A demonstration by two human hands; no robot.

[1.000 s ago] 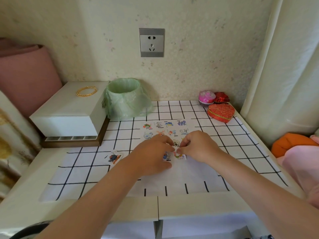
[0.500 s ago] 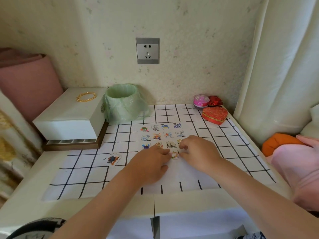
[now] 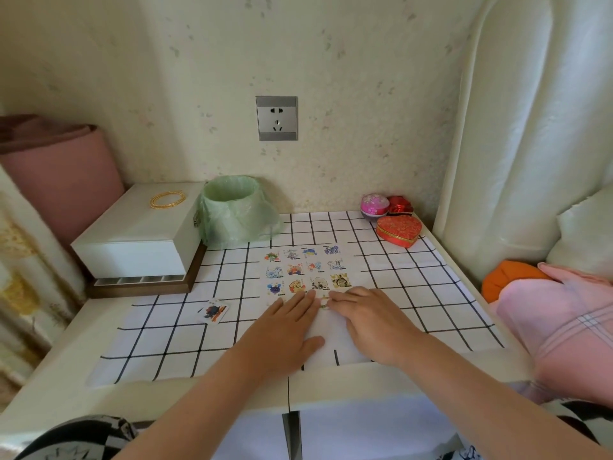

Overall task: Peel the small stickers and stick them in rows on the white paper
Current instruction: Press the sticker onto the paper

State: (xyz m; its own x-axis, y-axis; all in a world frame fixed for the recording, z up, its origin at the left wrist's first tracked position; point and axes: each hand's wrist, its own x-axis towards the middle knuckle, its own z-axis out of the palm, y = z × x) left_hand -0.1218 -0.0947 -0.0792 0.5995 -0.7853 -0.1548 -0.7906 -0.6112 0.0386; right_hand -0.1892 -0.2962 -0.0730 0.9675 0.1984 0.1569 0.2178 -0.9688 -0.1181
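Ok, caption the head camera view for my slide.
The left hand and right hand press a sticker on the white paper below three rows.

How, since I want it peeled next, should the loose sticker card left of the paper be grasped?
Probably pinch the sticker card by its right edge, left hand coming from the right: it lies flat on the checked cloth, that edge facing the hand.

a single head-worn wide-angle view looks forward and down, close over the counter (image 3: pixel 66 370), facing the wall socket (image 3: pixel 276 118).
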